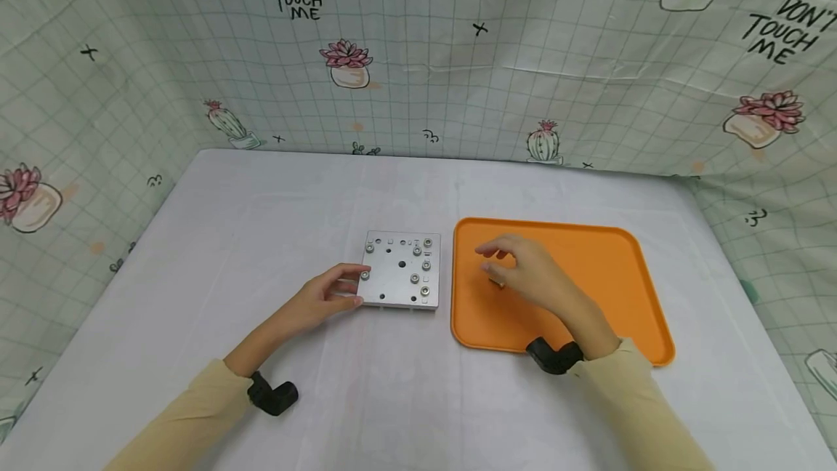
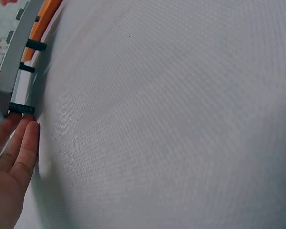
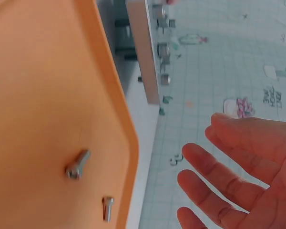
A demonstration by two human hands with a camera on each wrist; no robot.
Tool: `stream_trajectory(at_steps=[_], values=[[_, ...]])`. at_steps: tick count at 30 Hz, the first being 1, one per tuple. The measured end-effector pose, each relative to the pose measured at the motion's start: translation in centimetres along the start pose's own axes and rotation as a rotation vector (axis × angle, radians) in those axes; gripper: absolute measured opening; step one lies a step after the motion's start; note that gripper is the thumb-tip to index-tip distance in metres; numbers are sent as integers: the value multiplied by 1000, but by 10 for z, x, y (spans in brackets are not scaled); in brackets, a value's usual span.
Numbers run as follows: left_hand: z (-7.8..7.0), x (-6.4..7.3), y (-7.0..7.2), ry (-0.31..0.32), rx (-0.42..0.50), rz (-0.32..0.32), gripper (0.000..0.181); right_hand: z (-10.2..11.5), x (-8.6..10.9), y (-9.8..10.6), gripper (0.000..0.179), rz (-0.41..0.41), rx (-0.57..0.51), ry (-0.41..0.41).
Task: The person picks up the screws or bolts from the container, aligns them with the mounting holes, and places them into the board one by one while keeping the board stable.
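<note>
A silver metal plate (image 1: 394, 286) with holes and several socket-head screws (image 1: 426, 265) lies left of the tray. My left hand (image 1: 323, 294) grips its left edge near the front corner. In the left wrist view, threaded screw ends (image 2: 23, 108) stick out beneath the plate (image 2: 13, 62), and fingertips touch the nearest one. Over the left part of the orange tray (image 1: 588, 275), my right hand (image 1: 526, 271) hovers with fingers loosely bent and apart, holding nothing. Two loose screws, one larger (image 3: 77, 164) and one smaller (image 3: 108, 209), lie in the tray below it.
A white cloth (image 1: 275, 202) covers the table. Patterned fabric (image 1: 418, 57) hangs behind it and at both sides. The tray's raised rim (image 1: 453, 289) runs close beside the plate's right edge. Black wrist cameras (image 1: 273, 395) sit on both wrists.
</note>
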State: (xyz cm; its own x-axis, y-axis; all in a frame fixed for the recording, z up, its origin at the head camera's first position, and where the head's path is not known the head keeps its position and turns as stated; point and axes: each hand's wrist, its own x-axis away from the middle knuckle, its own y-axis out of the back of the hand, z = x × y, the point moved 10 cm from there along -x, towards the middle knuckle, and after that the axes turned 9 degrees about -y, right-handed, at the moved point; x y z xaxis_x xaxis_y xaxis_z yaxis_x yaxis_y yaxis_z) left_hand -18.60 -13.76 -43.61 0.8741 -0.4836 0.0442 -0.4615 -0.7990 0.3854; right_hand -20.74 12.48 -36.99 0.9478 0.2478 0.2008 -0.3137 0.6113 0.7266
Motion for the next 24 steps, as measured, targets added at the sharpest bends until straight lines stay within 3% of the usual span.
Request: stream_trajectory(at_steps=[14,24], values=[[1,-1,0,0,9,-6,50,-53,19,41,35,-54,95,-97],[2,-1,0,4,11,-3,51,-88,33,53,28,-60,170,-183]])
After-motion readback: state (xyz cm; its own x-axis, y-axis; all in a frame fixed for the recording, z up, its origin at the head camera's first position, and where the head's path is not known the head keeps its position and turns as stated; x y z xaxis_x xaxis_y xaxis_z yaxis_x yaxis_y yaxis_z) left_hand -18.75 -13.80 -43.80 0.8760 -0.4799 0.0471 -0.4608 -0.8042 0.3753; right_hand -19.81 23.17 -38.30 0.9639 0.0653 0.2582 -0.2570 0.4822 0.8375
